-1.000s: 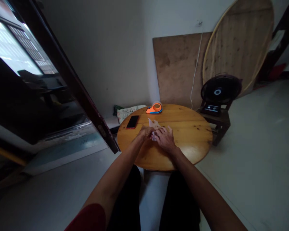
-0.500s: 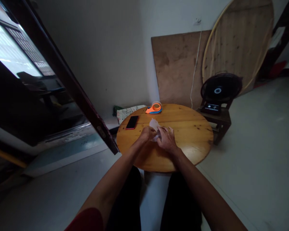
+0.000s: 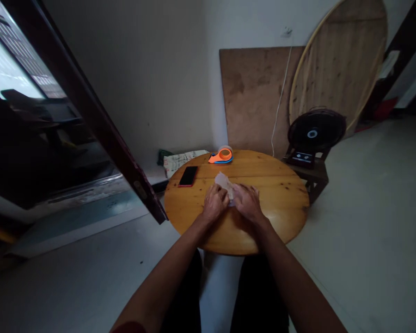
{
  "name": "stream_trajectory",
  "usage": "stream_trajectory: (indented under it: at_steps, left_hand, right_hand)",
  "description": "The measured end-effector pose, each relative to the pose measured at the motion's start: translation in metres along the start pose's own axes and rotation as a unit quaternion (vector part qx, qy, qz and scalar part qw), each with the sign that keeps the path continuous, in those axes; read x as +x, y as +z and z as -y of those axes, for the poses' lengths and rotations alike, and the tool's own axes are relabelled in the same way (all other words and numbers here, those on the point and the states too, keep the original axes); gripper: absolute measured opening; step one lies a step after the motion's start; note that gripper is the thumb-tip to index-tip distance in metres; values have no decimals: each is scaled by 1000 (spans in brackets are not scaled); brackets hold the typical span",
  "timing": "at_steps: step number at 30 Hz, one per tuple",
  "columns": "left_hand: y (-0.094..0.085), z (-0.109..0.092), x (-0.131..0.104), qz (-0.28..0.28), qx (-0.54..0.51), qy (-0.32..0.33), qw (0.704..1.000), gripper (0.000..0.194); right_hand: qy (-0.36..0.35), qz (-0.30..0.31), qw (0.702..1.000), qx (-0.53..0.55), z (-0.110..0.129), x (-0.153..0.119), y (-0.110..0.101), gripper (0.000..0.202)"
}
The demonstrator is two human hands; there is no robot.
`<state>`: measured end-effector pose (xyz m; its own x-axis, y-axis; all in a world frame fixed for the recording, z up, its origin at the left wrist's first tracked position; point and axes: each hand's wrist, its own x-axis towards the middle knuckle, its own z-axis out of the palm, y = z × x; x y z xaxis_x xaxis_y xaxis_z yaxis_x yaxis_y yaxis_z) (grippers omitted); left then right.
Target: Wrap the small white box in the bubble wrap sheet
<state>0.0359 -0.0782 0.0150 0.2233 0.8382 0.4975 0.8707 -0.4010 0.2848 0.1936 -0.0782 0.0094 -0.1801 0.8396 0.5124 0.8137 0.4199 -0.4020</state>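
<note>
A small whitish, translucent sheet (image 3: 223, 181), crumpled plastic or thin paper, lies on the round wooden table (image 3: 277, 203) between my hands. My left hand (image 3: 216, 201) has its fingers curled down onto the sheet's left side, gripping it. On the opposite side, my right hand (image 3: 247, 200) is closed around the sheet's right part, knuckles upward. Both hands hide much of it, and whether anything is wrapped inside cannot be seen. Beyond them, an orange and blue tape dispenser (image 3: 222, 155) with a roll of tape stands at the table's far edge.
A black-screened phone (image 3: 188, 176) with a red edge lies at the table's left. To the right, a dark chair (image 3: 311, 167) holds a round black object (image 3: 317, 131). A brown board (image 3: 256, 92) and a round wooden top (image 3: 339, 64) lean on the wall.
My hands have moved slightly apart, the left one turning with its knuckles up and the right one shifting right. More of the sheet shows between them. The camera view has shifted slightly.
</note>
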Motion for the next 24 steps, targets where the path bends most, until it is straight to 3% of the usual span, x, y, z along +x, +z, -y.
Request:
stream_trajectory:
  at_steps: [5,10,14,20,24]
  left_hand:
    - [13,4,-8,-46,-33,26,998,20]
    - [18,6,-10,-62,-29,35,997,25]
    - [18,6,-11,-68,-24,35,997,26]
    - [16,4,-12,-66,-31,30,997,29]
    - [16,4,-11,-63,-15,31,997,30]
  right_hand:
    - [88,25,993,-67,-3,1,-5,36]
    - [181,26,977,-110,-4,1,-3,45]
    - [245,64,961,-110,-4,5,-5,50]
    - [238,67,968,-34,-8,7,1,40]
    - [198,5,977,76,-17,7,11,31]
